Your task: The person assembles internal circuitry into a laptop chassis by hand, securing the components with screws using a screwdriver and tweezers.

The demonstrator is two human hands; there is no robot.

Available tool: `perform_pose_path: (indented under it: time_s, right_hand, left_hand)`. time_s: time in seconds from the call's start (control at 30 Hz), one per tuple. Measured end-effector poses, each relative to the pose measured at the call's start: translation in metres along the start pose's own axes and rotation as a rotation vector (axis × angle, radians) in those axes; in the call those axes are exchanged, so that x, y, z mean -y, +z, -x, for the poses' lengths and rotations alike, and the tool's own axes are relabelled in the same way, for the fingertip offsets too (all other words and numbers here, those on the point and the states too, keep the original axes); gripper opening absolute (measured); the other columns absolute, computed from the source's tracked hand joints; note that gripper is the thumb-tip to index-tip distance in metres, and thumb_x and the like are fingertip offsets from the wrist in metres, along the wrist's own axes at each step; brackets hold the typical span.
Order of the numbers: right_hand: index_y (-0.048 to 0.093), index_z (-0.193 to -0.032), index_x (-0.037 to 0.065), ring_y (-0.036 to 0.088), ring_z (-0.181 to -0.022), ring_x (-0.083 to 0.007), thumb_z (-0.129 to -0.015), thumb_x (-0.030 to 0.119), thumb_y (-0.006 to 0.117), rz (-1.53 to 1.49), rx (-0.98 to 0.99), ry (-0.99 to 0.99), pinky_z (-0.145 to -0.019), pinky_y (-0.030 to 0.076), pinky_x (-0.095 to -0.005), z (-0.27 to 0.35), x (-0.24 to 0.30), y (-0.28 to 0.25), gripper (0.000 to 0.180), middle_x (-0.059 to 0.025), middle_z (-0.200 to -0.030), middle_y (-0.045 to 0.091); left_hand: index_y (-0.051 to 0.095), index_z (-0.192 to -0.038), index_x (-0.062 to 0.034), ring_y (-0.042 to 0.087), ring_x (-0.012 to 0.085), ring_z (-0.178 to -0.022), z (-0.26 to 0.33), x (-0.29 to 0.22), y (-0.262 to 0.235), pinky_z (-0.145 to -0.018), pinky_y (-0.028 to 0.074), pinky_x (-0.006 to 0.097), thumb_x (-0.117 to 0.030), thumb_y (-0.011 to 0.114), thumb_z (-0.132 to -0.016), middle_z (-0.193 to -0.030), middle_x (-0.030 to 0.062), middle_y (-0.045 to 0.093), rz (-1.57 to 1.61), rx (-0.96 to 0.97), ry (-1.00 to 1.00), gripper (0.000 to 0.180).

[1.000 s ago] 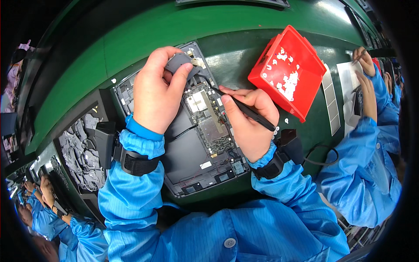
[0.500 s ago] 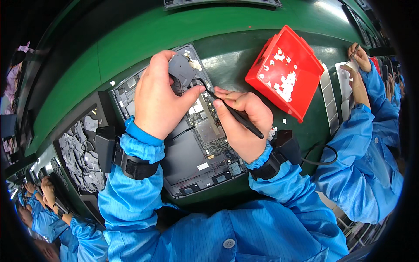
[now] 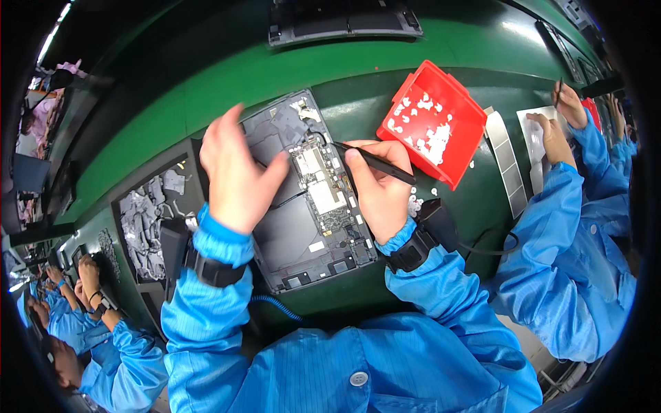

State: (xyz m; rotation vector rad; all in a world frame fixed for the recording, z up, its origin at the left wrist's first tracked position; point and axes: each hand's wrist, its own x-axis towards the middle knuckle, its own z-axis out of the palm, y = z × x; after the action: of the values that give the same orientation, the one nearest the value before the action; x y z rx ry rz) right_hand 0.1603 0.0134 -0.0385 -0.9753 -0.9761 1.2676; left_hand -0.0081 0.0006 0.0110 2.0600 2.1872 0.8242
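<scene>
An opened laptop base (image 3: 286, 255) lies tilted in front of me, its inside facing up. A bright circuit board (image 3: 323, 199) runs along its right part. Over its upper left area hovers my left hand (image 3: 237, 175), slightly blurred, thumb and fingers spread. I see nothing held there, though its underside is hidden. My right hand (image 3: 382, 196) rests by the laptop's right edge, closed around a slim black pen-like tool (image 3: 379, 164). The tool's tip points at the upper end of the board, near a short black cable (image 3: 318, 137).
A red bin (image 3: 465, 148) with small white pieces stands right of the laptop. Loose white pieces (image 3: 414, 205) lie near my right wrist. A dark tray of grey parts (image 3: 141, 227) sits left. Another laptop part (image 3: 344, 20) lies at the back. A co-worker's sleeve (image 3: 551, 241) is at right.
My left hand has moved left and away from the grey part, which no longer stands up between its fingers. The right hand and tool have shifted slightly. The whole view has shifted too.
</scene>
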Motion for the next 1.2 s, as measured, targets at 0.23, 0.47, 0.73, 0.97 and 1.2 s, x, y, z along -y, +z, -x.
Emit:
perform_pose_path:
  time_s: [0.23,0.47,0.73,0.97,1.2]
  right_hand:
    - [0.044,-0.091,0.003,0.052,-0.074,-0.0066,-0.083,0.002,0.059,-0.056,0.055,0.057,-0.064,0.044,-0.021,0.003,-0.01,0.005,0.017,-0.0051,-0.086,0.056]
    - [0.042,-0.093,0.004,0.051,-0.08,-0.0095,-0.088,0.006,0.054,-0.279,0.047,0.142,-0.07,0.043,-0.0238,-0.003,-0.009,-0.001,0.013,-0.0082,-0.096,0.057]
    - [0.04,-0.097,0.001,0.052,-0.102,-0.02,-0.087,-0.003,0.047,-0.144,0.086,-0.183,-0.093,0.039,-0.032,0.003,-0.007,0.003,0.013,-0.0151,-0.104,0.054]
    - [0.04,-0.097,0.002,0.053,-0.102,-0.0228,-0.085,-0.006,0.048,-0.112,0.105,-0.226,-0.093,0.04,-0.0347,0.005,-0.01,0.001,0.017,-0.0166,-0.104,0.054]
    - [0.039,-0.096,0.003,0.053,-0.099,-0.0205,-0.086,-0.003,0.047,-0.101,0.1,-0.229,-0.091,0.039,-0.0333,0.004,-0.011,0.002,0.014,-0.0159,-0.103,0.054]
  left_hand:
    - [0.027,-0.126,0.0137,0.034,0.0294,-0.123,0.063,0.022,-0.013,-0.103,0.026,0.035,-0.016,0.053,-0.085,-0.131,0.0246,0.035,0.738,-0.017,-0.707,0.057]
    - [0.054,-0.103,0.0064,0.057,0.0166,-0.087,0.013,0.054,-0.031,-0.078,0.045,0.029,-0.024,0.047,-0.092,-0.097,0.0105,0.061,1.115,0.11,-0.773,0.033]
    - [0.052,-0.107,0.0022,0.059,0.0276,-0.091,-0.092,0.181,-0.053,-0.083,0.048,0.043,-0.018,0.036,-0.091,-0.101,0.0143,0.06,1.282,-0.322,-1.096,0.03]
    - [0.057,-0.105,-0.0057,0.059,0.0299,-0.094,-0.14,0.256,-0.008,-0.083,0.049,0.044,-0.014,0.041,-0.084,-0.107,0.0122,0.06,1.277,-0.725,-1.384,0.028]
    - [0.054,-0.102,0.0059,0.054,0.0414,-0.096,-0.179,0.101,0.05,-0.084,0.045,0.046,-0.026,0.05,-0.077,-0.107,0.0244,0.056,-0.094,-0.135,-0.296,0.041]
